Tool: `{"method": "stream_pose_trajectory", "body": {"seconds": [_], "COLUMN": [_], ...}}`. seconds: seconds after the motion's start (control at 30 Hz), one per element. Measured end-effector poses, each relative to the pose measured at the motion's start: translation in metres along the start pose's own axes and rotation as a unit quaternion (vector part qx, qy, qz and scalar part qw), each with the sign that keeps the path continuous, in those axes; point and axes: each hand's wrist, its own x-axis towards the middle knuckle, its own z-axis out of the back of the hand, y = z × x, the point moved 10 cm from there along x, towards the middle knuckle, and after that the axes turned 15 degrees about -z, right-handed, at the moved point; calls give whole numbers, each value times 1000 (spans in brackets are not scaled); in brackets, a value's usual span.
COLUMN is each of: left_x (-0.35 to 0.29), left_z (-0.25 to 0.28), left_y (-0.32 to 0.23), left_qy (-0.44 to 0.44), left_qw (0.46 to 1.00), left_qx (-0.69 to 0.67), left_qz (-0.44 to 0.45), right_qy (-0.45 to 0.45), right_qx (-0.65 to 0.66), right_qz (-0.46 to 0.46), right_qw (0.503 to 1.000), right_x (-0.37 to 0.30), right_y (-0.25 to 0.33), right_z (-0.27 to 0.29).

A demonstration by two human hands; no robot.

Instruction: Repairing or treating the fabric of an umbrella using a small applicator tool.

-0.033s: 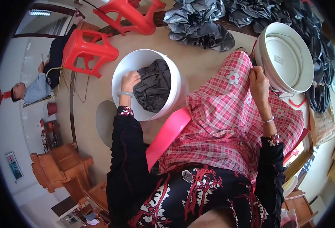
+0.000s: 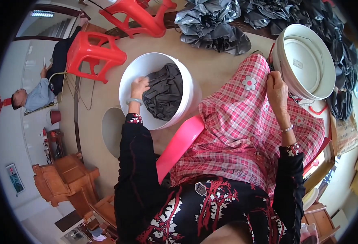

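My left hand (image 2: 140, 87), with a bangle at its wrist, is inside a white bucket (image 2: 126, 75) in front of me. Its fingers are curled together beside a crumpled heap of dark grey, thin sheet material (image 2: 162, 91); whatever they may hold is too small to make out. My right hand (image 2: 277, 92) is closed at the edge of the pink plaid apron (image 2: 231, 118) over my lap. Its fingertips are partly turned away, so its contents are hidden. Right beside it stands a second white bucket (image 2: 282, 67), tilted toward me, with a round white piece inside.
Bundles of shiny dark grey sheeting (image 2: 211, 26) lie at the far side and right. Red plastic stools (image 2: 91, 55) stand far left, near a seated person (image 2: 40, 95). A pale container (image 2: 110, 130) is beside the left bucket, and wooden chairs (image 2: 67, 179) are at left.
My left hand has shifted very slightly left within the bucket. My right hand and the dark grey heap look the same.
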Motion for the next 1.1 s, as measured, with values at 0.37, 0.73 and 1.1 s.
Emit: {"method": "stream_pose_trajectory", "body": {"seconds": [0.37,0.73,1.1], "left_x": [-13,-41,-88], "left_z": [-113,-10,16], "left_y": [51,-39,-314], "left_qy": [294,59,-130], "left_qw": [734,853,583], "left_qx": [596,417,485], "left_qz": [-138,-307,-638], "right_qy": [-30,76,90], "right_qx": [-26,47,98], "right_qz": [-11,-62,0], "right_qw": [999,994,991], "right_x": [-5,-1,-11], "right_y": [-6,-22,22], "right_z": [-1,-6,5]}}
